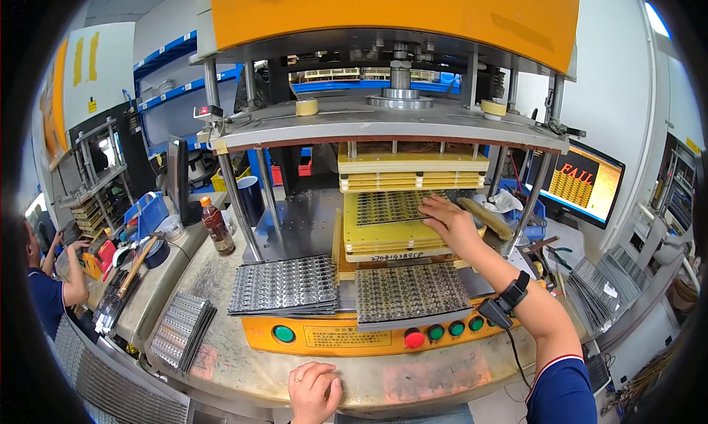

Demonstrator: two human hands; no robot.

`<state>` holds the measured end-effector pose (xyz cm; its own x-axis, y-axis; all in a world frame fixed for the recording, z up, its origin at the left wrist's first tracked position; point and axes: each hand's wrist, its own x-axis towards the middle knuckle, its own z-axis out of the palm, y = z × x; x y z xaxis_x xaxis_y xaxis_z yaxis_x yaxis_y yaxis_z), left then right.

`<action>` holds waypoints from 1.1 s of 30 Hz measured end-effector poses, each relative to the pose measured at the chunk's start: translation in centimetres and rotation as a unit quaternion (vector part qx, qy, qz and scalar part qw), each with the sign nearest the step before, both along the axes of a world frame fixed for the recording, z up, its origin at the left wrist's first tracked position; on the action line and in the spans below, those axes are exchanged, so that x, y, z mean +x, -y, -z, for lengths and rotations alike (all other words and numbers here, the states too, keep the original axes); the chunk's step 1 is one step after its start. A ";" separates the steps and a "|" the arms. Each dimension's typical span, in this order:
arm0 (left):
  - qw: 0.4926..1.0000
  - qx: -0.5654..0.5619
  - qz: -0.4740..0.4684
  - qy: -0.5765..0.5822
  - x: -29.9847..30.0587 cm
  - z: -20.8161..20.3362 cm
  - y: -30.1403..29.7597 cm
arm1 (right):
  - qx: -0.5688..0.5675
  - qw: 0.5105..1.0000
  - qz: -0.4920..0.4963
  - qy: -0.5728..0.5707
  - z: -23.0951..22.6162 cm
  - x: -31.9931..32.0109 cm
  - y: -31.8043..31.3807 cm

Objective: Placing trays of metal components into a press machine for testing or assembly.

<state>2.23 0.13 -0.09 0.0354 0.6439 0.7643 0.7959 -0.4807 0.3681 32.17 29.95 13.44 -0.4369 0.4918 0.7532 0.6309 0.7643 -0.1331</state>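
One grid-patterned grey panel [387,209] at my right hand [442,216]

The panel lies on one flat yellow fixture plate [391,237], mid-frame. Below it I count two stacks of similar grey panels, a left stack [285,285] and a right stack [409,291]; a third stack [179,329] sits on the pale counter [247,365], lower left. One round red button [414,338] and four round green buttons [283,333] show. My right arm reaches in from lower right, elbow bent, fingers slightly bent at the panel's right edge; I cannot tell whether they grip. My left hand [315,394], bottom edge, is loosely curled, half open, nothing visible in it.
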 end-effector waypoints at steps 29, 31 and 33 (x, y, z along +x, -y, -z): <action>0.999 -0.026 -0.040 0.026 0.2 0.5 -0.5 | -0.101 0.975 0.115 0.164 -3.4 -0.3 4.7; 0.996 -0.080 -0.028 -0.004 -0.5 1.2 -0.2 | -0.056 0.974 0.072 0.205 -2.6 -1.0 8.4; 0.996 -0.082 -0.006 0.017 -0.4 0.1 -0.2 | -0.028 0.964 0.039 0.262 -1.6 -1.2 13.2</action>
<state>1.85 0.34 -0.23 0.0018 0.7600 0.6500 0.7871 -0.4020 0.4678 30.99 16.73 15.04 -0.7110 0.5714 0.4099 0.6772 0.7134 0.1801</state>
